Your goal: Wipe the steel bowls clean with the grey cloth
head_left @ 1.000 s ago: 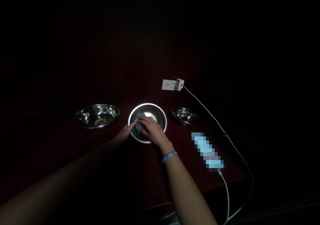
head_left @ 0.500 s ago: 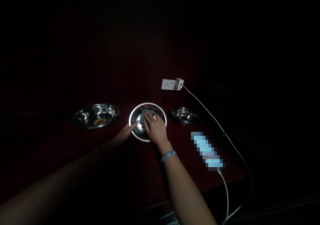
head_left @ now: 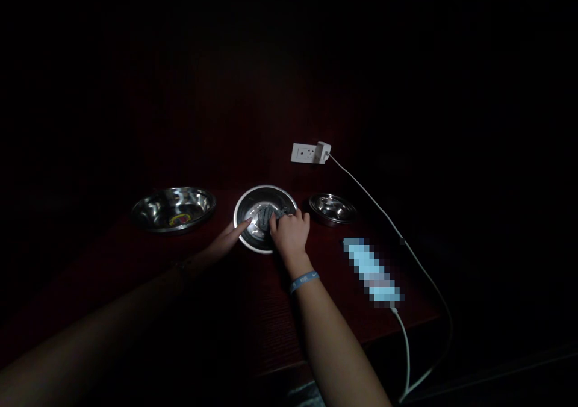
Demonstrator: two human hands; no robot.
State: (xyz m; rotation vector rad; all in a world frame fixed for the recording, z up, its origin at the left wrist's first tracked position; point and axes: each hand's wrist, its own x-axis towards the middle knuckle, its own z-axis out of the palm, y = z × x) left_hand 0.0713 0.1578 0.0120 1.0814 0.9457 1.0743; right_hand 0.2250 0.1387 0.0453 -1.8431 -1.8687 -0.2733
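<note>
A shiny steel bowl [head_left: 249, 201] stands in the middle of the dark red table. My left hand [head_left: 226, 239] grips its left rim, the thumb over the inside edge and the fingers hidden beneath. Inside the bowl, a crumpled grey cloth [head_left: 266, 217] is bunched under the fingers of my right hand [head_left: 291, 232]. That hand is bent closed on the cloth at the bowl's right side, with a blue band round its wrist.
A wider steel basin [head_left: 156, 210] with a yellow and red label stands to the left. Smaller steel dishes [head_left: 333, 208] sit to the right. A blurred-out phone [head_left: 372, 271] lies near the right edge, its white cable [head_left: 383, 213] running to a charger in the wall socket [head_left: 303, 153].
My right hand has gone from lying flat on the spread cloth to curled fingers, slightly to the right. The cloth is now bunched up. My left hand has stayed at the rim.
</note>
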